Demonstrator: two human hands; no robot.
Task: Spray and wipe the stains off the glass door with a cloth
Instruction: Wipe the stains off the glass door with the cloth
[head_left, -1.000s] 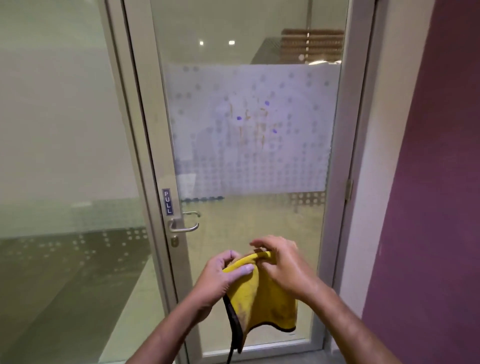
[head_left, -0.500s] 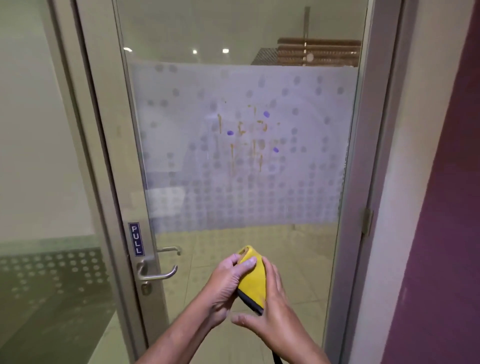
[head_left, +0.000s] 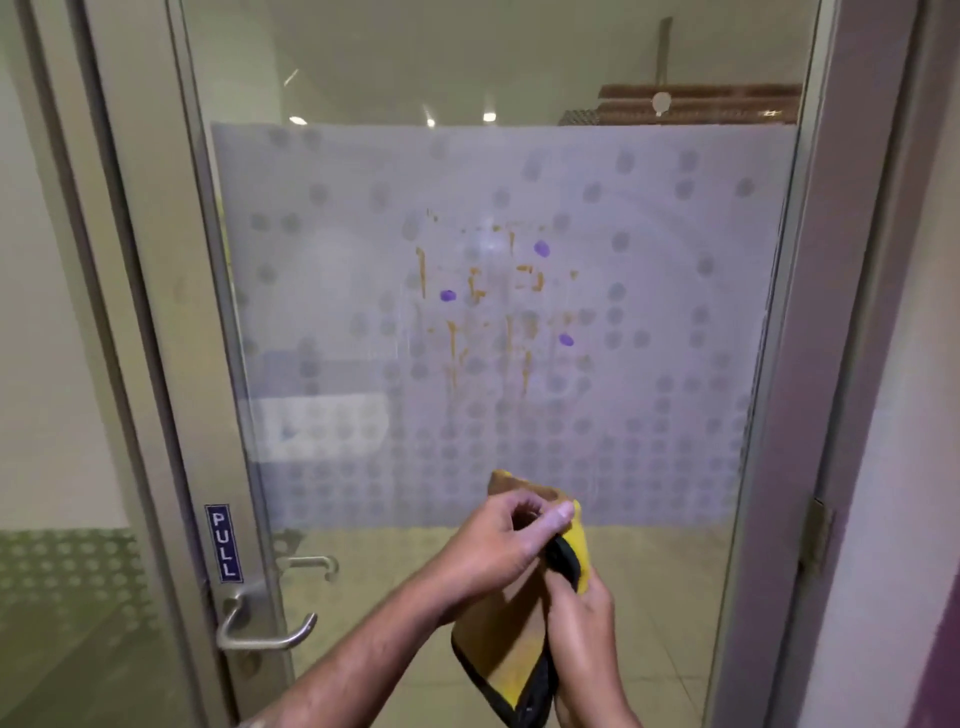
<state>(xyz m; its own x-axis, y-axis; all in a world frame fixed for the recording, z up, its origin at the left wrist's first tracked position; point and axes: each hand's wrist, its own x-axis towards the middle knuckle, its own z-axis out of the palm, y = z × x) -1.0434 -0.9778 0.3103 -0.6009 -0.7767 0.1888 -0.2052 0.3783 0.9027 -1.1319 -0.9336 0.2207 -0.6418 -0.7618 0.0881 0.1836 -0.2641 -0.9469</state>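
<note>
Gripping yellow cloth (head_left: 519, 644), apparently folded, before stained glass door (head_left: 675, 312).

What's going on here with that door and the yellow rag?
A person is getting ready to clean a glass door. Both hands, the left hand and the right hand, are folding a yellow cloth in front of it. The orange streaks and purple spots on the frosted panel are untouched; the cloth is not on the glass.
</note>
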